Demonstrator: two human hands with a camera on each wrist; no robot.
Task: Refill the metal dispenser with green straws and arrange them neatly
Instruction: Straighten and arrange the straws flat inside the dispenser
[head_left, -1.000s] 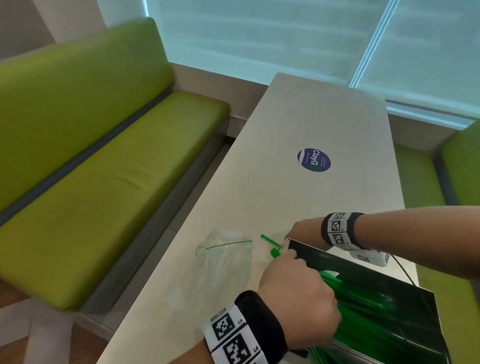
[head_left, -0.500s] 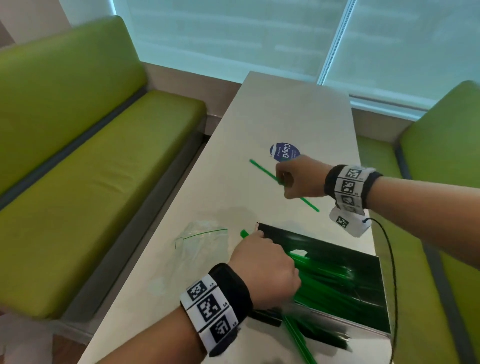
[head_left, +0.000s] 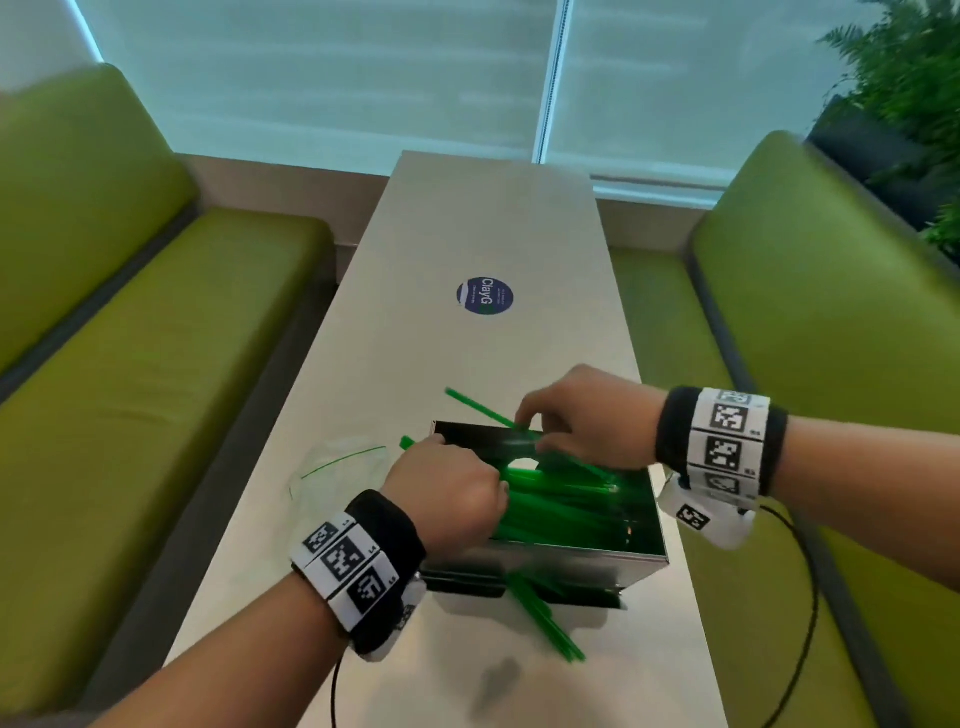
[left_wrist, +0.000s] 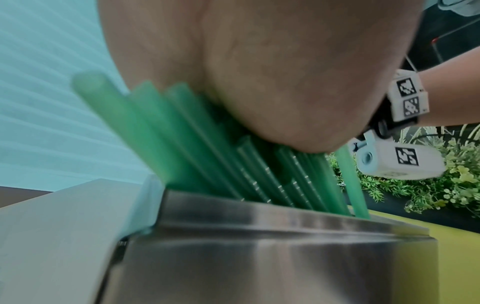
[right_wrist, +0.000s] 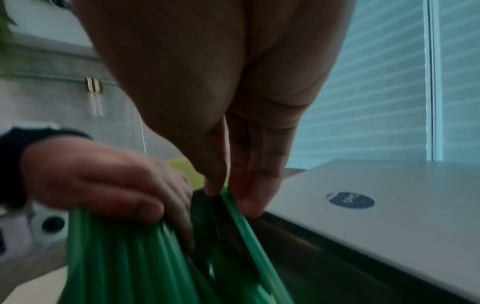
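An open metal dispenser (head_left: 641, 564) stands on the table, filled with a slanted bundle of green straws (head_left: 550, 506). My left hand (head_left: 449, 491) grips that bundle (left_wrist: 197, 144) at the dispenser's left rim, its ends sticking out past the box (left_wrist: 259, 257). My right hand (head_left: 576, 415) pinches a single green straw (head_left: 480, 408) between thumb and fingers over the far rim, and the straw slants down into the box (right_wrist: 241, 207). The left hand (right_wrist: 103, 181) also shows in the right wrist view. A few straws (head_left: 545, 621) poke out of the front slot.
An empty clear plastic bag (head_left: 337, 462) lies left of the dispenser. A round blue sticker (head_left: 484, 296) marks the table (head_left: 467, 208) further back. Green benches (head_left: 156, 364) flank the table on both sides. A plant (head_left: 914, 104) stands at the far right.
My right hand has brought the single straw from above the table near the sticker down to the dispenser's far rim. My left hand stays on the bundle. The view has swung right.
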